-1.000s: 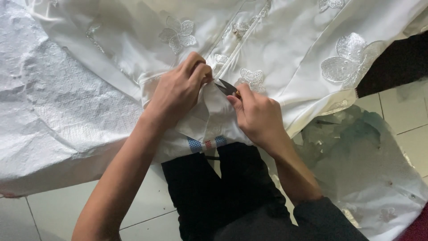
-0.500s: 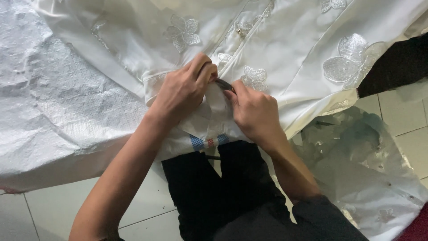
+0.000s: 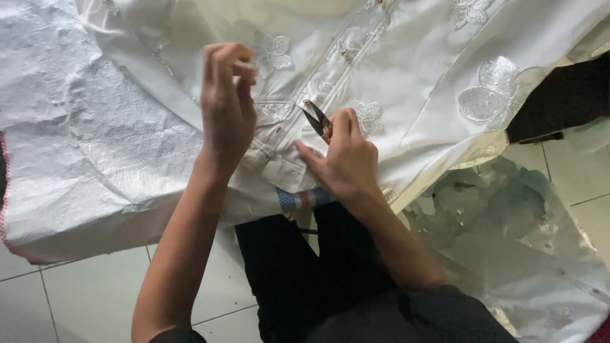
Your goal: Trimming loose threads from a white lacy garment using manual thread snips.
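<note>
Lifting off the glossy white satin garment with lace flowers [image 3: 406, 70] since a moment ago, the left hand [image 3: 225, 105] now pinches its fingers together above it. The right hand [image 3: 343, 155] grips small dark thread snips [image 3: 317, 121], blades apart, pointing up-left along the seam. A crinkled clear plastic sheet [image 3: 508, 235] lies right.

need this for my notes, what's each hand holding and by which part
Right hand grips small thread snips by the handle, blades open. Left hand pinches something thin and white at its fingertips; cannot tell what.
</note>
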